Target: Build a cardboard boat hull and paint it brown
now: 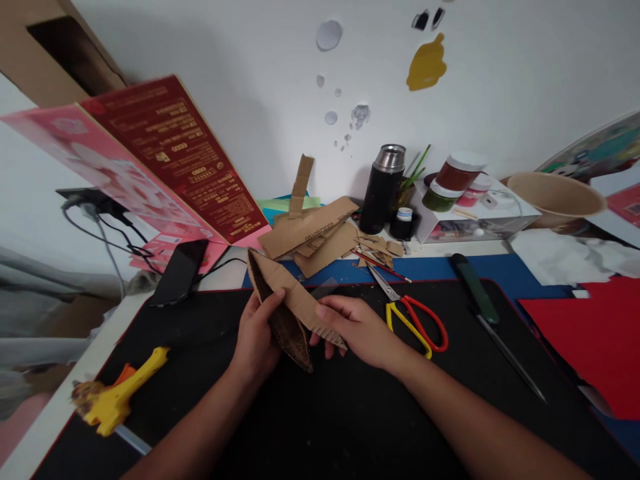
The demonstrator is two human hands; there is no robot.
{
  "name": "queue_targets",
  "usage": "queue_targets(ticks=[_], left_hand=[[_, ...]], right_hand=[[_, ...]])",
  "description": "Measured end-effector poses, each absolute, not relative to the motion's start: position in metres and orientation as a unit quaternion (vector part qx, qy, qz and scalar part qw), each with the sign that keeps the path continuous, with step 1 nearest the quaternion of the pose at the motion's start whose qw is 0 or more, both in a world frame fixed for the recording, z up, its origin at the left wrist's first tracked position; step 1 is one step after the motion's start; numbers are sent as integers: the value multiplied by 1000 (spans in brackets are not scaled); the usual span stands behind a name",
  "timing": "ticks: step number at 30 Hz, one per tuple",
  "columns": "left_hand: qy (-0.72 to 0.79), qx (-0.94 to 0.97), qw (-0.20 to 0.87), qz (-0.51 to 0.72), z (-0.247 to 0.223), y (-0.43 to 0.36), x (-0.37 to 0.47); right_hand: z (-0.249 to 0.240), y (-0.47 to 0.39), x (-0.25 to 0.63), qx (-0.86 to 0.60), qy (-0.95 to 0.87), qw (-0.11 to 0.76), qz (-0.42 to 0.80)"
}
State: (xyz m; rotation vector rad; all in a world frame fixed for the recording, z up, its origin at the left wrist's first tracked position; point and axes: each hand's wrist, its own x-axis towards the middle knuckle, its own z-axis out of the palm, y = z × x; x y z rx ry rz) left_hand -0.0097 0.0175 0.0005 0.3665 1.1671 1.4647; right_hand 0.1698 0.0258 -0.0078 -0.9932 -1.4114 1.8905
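Observation:
A folded cardboard piece [287, 283], pointed at its ends and open along its middle, is held above the black mat [320, 427]. My left hand [257, 333] grips its left side, the thumb over the edge. On the right, my right hand [350, 327] pinches the cardboard strip near its lower right end, thumb on top; some of its fingers are hidden behind the strip. Scissors [415, 320] with one yellow and one red handle lie just right of my right hand. A yellow glue gun [120, 397] rests at the mat's left.
Cardboard scraps [320, 233] lie behind the hands, beside a black thermos [383, 190]. A green-handled knife [480, 293] points toward the front right. A phone [180, 270] is at the left, red sheets [590, 340] at the right.

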Motion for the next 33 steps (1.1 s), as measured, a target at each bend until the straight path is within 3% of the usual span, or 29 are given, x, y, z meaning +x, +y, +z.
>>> queue_targets(ticks=[24,28,33], left_hand=[[486,172,595,617,-2,15,-10],[465,204,590,628,-7,14,-11],[467,206,588,627,-12,15,-13]], right_hand=[[-5,28,171,-351,-501,268,744],[-3,23,166,-376,-530,275,709],[2,17,161,-432,-636,274,578]])
